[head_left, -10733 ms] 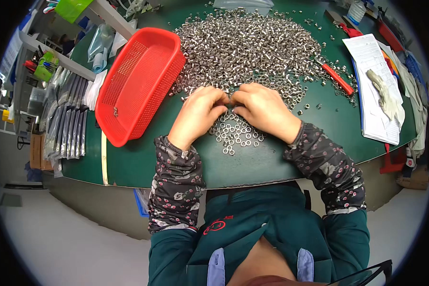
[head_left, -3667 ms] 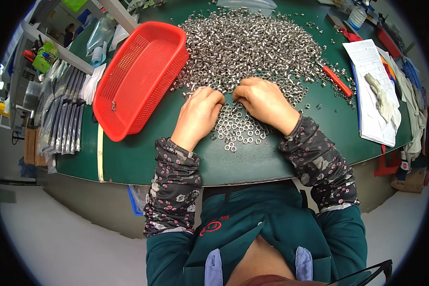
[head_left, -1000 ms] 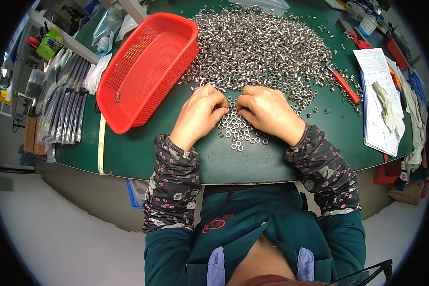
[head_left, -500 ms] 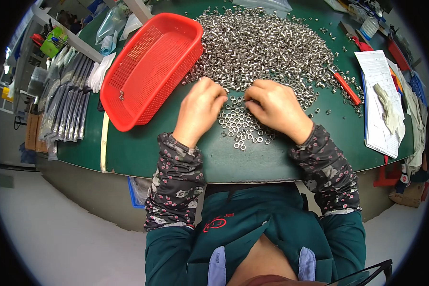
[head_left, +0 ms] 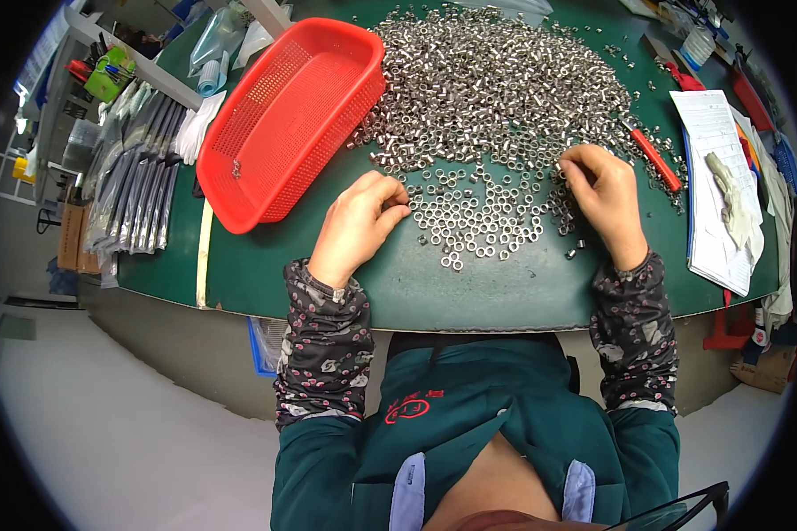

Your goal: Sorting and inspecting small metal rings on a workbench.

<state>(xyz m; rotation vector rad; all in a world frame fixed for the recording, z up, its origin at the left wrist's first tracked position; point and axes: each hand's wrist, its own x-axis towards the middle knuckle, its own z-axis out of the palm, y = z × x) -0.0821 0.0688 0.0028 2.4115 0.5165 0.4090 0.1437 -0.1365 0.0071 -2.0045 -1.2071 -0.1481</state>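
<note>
On the green tabletop a loose layer of small shiny metal rings (head_left: 483, 217) lies flat between my two hands. Behind it rises a wide heap of the same short metal rings (head_left: 505, 80). My left hand (head_left: 356, 226) rests at the layer's left edge, fingers curled and thumb close to the fingertips. At the right edge is my right hand (head_left: 607, 195), its fingers bent towards the thumb beside a few darker-looking rings. Whatever either hand pinches is too small or hidden to make out. Left of the heap sits a red perforated plastic basket (head_left: 323, 146) with a few small metal pieces inside.
A red-handled tool (head_left: 655, 159) lies at the heap's right side. Further right are paper sheets (head_left: 704, 239) with a whitish glove (head_left: 726, 199) on top. Flat plastic-wrapped packages (head_left: 133, 208) stack at the far left. The table's front edge (head_left: 478, 331) runs before me.
My hands have spread apart, the right one moving clearly to the right and the left slightly left and down. More rings now lie spread out between them.
</note>
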